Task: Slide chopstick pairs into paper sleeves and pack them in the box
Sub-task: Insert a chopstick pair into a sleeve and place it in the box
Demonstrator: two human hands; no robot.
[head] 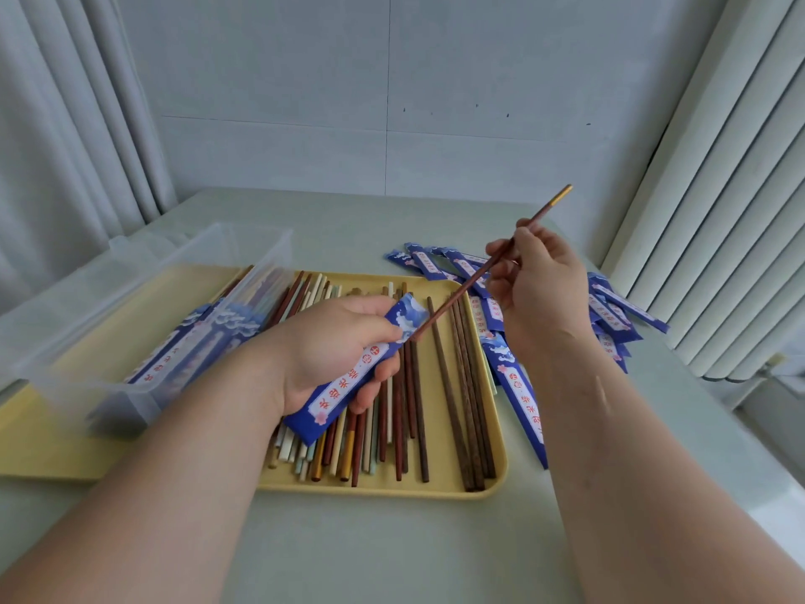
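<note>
Chopstick (461,290), red-brown with a gold end, is pinched in the curled fingers of the right hand (540,285) above the yellow tray (392,488), its tip at the mouth of the blue paper sleeve (348,377). The sleeve is gripped in the curled fingers of the left hand (326,346) over the tray. The clear box (109,385) is positioned at the tray's left edge.

I am logging the held paper sleeve (348,379) as deep blue, with white wave-and-cloud swirls at its open end, a white strip carrying red characters, and a pink blossom at its near corner. The raised chopstick (461,292) is reading reddish brown with a gold tip. The tray (383,488) is showing pale yellow. The loose chopsticks (468,407) are mixing dark brown, red-brown, cream and pale green, some gold-ended. The sleeve pile (610,311) is repeating the blue print. The box (87,377) is looking clear and frosted, and the table (392,551) pale grey-green.
</note>
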